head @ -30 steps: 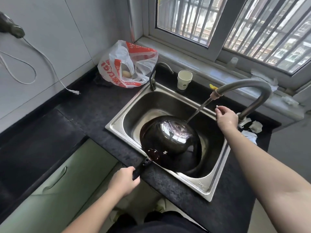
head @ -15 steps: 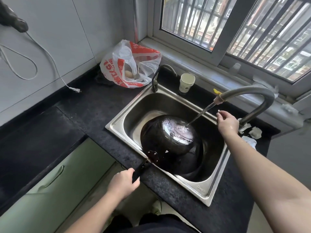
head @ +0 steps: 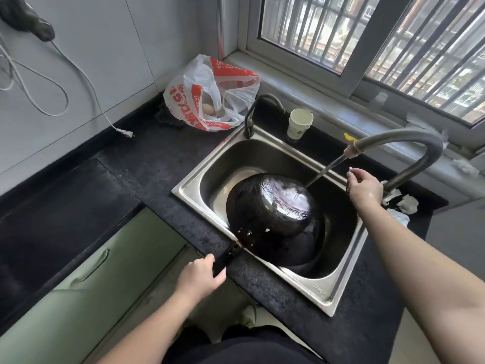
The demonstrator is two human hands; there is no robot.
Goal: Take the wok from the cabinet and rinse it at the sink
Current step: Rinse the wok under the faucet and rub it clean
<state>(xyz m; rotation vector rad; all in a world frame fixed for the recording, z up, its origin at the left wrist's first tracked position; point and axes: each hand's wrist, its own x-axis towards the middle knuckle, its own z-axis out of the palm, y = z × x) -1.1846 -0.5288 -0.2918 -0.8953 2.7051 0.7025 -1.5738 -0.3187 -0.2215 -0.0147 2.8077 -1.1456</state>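
The wok (head: 273, 208) lies upturned in the sink (head: 319, 291) under the faucet (head: 409, 139) stream; the left hand (head: 200, 275) holds its handle, the right hand (head: 364, 187) apparently loosely curled, empty. Rotating by the handle should spread water over the whole back

Both forearms bare, no sleeves visible up to frame edge. No watch, rings or bands on left hand (head: 200, 276) or right hand (head: 365, 189). Right hand and wrist look wet, glossy droplets on the back. Dark navy/black garment (head: 236, 348) covers lower body at frame bottom. Light-coloured shoe (head: 248, 315) visible below, details unclear.
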